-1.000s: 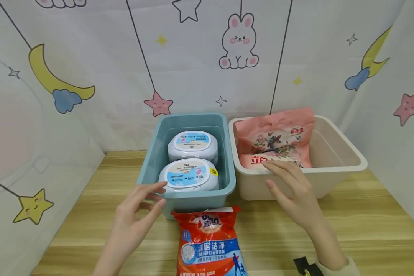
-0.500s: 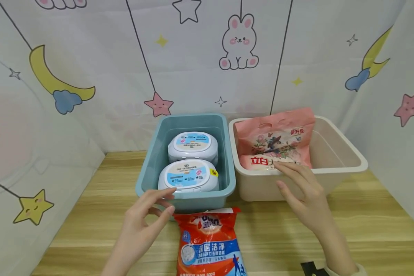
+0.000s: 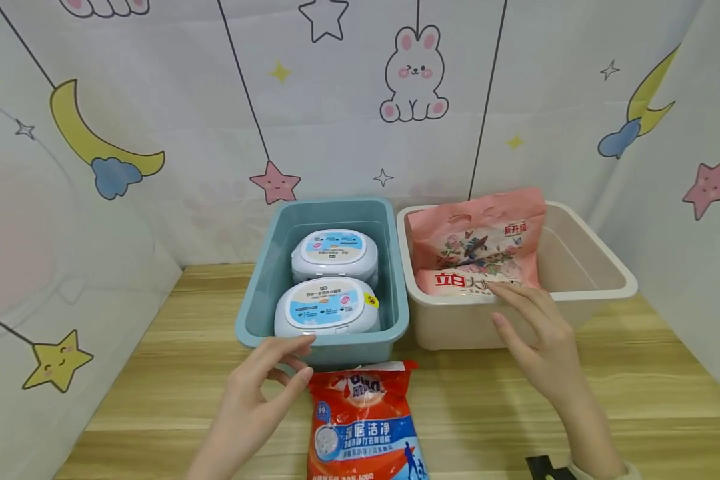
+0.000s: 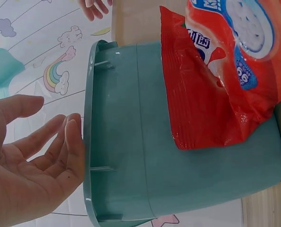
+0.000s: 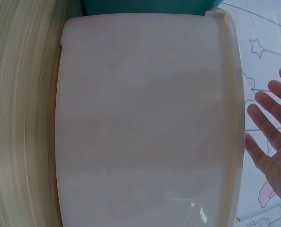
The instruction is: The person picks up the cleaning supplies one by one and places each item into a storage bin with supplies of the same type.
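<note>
Head view: teal bin (image 3: 360,353) and cream bin (image 3: 456,327) side by side toward the tabletop (image 3: 486,413)'s far edge. Detergent bag (image 3: 366,427), red and blue, lies before the teal bin, toward the tabletop's near edge; its lower end is cut off. Only this view shows the rear tub (image 3: 334,250) and front tub (image 3: 327,303) inside the teal bin, and the pink bag (image 3: 477,233) inside the cream one.

Left wrist view adds ribs under the teal rim. Left hand (image 3: 261,387): grip moderately wide, nothing held, fingertips at that rim; contact unclear.

Right wrist view: mostly the cream bin's plain outer wall. Right hand (image 3: 540,343), cut off there, has fingers spread, nothing held; contact with the rim unclear.
</note>
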`<action>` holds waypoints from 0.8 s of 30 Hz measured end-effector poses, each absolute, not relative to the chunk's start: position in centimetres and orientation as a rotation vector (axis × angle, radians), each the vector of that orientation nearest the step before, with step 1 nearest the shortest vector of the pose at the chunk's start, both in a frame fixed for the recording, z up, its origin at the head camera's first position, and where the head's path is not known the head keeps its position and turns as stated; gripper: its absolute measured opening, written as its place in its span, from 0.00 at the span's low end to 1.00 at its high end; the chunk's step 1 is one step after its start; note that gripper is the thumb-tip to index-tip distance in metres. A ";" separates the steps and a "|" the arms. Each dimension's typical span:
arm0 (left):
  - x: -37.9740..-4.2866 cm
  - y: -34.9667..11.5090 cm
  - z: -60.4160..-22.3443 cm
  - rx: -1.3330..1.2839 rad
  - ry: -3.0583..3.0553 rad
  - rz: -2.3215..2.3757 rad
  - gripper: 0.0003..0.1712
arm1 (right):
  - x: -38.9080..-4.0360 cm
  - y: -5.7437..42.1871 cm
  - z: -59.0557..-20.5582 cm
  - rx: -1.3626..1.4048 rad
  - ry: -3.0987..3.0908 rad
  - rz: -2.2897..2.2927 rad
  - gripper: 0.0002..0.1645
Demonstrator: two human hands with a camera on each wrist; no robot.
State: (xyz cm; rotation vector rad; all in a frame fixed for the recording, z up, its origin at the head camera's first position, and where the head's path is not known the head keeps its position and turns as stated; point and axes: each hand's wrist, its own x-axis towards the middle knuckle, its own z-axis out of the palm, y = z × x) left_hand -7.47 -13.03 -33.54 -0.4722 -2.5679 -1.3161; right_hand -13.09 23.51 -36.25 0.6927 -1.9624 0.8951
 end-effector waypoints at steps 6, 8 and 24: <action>-7.4 -12.7 -33.7 -0.490 -2.575 -1.339 0.23 | -13.4 24.3 -36.6 0.656 -1.960 0.898 0.22; -7.3 -12.6 -33.7 -0.493 -2.583 -1.349 0.23 | -13.4 24.4 -36.7 0.645 -1.965 0.901 0.21; -7.1 -11.7 -34.1 -0.434 -2.763 -1.538 0.22 | -13.4 25.9 -36.4 0.580 -1.909 0.840 0.28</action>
